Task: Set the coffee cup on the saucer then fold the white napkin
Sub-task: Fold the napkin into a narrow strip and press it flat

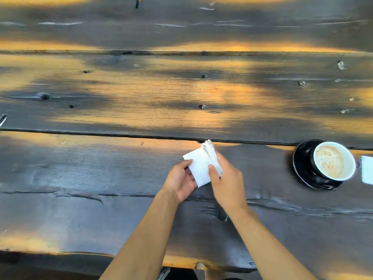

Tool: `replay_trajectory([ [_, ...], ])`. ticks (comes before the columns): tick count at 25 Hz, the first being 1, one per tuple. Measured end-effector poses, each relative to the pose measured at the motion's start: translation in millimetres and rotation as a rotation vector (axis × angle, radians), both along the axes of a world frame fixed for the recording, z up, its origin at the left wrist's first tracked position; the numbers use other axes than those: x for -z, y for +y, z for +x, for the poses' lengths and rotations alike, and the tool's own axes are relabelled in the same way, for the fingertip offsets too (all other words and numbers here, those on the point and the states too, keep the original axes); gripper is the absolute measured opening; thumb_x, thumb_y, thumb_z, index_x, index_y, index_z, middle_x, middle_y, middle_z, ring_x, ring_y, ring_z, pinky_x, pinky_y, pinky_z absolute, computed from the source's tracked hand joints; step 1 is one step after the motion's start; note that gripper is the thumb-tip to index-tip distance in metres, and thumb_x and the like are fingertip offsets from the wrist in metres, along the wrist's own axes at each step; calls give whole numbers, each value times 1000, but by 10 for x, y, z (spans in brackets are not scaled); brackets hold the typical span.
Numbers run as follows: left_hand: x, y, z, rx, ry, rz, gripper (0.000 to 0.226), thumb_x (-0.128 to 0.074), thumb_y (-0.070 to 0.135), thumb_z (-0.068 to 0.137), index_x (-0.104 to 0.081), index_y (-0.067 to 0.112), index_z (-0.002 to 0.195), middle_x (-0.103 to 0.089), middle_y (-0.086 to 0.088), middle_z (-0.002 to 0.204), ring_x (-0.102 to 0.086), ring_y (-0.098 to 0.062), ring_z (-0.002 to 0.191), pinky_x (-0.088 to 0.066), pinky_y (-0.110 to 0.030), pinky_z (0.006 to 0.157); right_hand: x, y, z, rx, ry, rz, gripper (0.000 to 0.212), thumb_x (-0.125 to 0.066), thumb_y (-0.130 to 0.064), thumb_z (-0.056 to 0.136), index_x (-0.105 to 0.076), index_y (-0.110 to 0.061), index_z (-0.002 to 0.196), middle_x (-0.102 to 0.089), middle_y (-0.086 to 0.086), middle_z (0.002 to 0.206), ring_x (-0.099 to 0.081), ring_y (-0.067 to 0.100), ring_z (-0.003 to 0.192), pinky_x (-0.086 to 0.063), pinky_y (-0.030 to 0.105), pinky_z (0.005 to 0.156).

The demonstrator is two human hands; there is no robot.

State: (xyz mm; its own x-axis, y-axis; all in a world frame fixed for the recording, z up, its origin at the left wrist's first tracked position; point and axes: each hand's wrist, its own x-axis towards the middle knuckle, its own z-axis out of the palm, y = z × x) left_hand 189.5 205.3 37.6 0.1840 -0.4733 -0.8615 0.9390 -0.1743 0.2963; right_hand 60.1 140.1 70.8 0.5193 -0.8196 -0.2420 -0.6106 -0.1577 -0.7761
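My left hand grips the white napkin from below | my right hand pinches its folded right edge above the wooden table | coffee cup sits on black saucer, well right.

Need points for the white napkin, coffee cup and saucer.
white napkin (pixel 199 168), head view, flat front face.
coffee cup (pixel 334 161), head view, foam surface inside.
saucer (pixel 301 164), head view, bare left rim.

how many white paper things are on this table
2. One is the white napkin, held between the left hand and right hand near the table's middle. Another white piece lies at the right edge beside the saucer, cut off by the frame.
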Motion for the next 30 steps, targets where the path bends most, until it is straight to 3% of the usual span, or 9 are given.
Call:
replay_trajectory([
  [3, 9, 12, -32, -7, 21, -52, 33, -49, 23, 101, -68, 3, 118, -74, -15, 109, -74, -24, 84, -61, -34, 69, 126, 253, 104, -189, 159, -103, 56, -44, -11, 106, -26, -11, 160, -27, 5, 167, -21, 18, 156, -26, 35, 124],
  [7, 32, 37, -29, -19, 35, -102, 59, -50, 50, 100, -64, 2, 131, -67, -21, 130, -67, -33, 117, -50, -43, 106, 277, 352, 96, -430, 353, -218, 62, -33, -13, 108, -2, -11, 162, 5, 5, 171, 14, 18, 157, 5, 34, 128],
  [9, 29, 32, -47, 47, -13, -91, 59, -61, 49, 96, -64, 2, 132, -67, -23, 130, -68, -33, 118, -53, -45, 104, 310, 354, 82, -476, 298, -177, 65, -31, -19, 106, 1, -11, 162, 11, 2, 170, 22, 14, 154, 13, 30, 126],
  [14, -7, -105, -59, 202, -373, 83, 27, -58, 25, 101, -69, 4, 114, -76, -17, 108, -74, -32, 102, -59, -37, 82, 358, 157, 19, -319, 120, -103, 59, -26, -33, 103, -28, -16, 159, -10, -8, 171, -3, 5, 157, -14, 31, 128],
  [16, -17, -123, -18, 506, -892, 306, 27, -58, 35, 99, -66, 12, 109, -73, -8, 106, -69, -30, 100, -52, -33, 76, 402, 77, 31, -437, 214, -223, 58, -29, -29, 107, -20, -12, 161, 0, -1, 172, 1, 10, 158, -13, 32, 128],
  [18, 26, -43, 6, 835, -1449, 530, 51, -56, 39, 98, -48, 11, 140, -56, -10, 128, -55, -32, 116, -46, -37, 91, 470, 70, 38, -544, 351, -299, 61, -27, -28, 108, -6, -9, 162, 13, 4, 170, 12, 16, 157, -9, 38, 129],
  [20, 108, 71, 50, 1066, -1781, 590, 63, -43, 41, 104, -23, 18, 159, -35, -13, 155, -34, -37, 143, -34, -47, 113, 504, 104, 43, -554, 421, -375, 63, -29, -28, 107, -9, -7, 162, 9, 10, 170, 10, 20, 158, -10, 43, 128],
  [24, 298, 163, 223, 1325, -1865, 522, 59, -7, 48, 105, 0, 31, 161, 0, -4, 171, 8, -31, 157, 5, -55, 125, 517, 42, 139, -519, 359, -545, 59, -42, -22, 101, -32, -4, 156, -18, 15, 169, -10, 30, 158, -18, 49, 127],
  [30, 509, 239, 335, 1271, -1919, 457, 56, -6, 50, 106, 4, 42, 160, 4, 1, 172, 11, -26, 157, 3, -58, 125, 724, -155, 290, -616, 449, -589, 64, -15, -41, 108, -11, -6, 162, -5, 12, 171, 1, 27, 159, -12, 46, 128],
])
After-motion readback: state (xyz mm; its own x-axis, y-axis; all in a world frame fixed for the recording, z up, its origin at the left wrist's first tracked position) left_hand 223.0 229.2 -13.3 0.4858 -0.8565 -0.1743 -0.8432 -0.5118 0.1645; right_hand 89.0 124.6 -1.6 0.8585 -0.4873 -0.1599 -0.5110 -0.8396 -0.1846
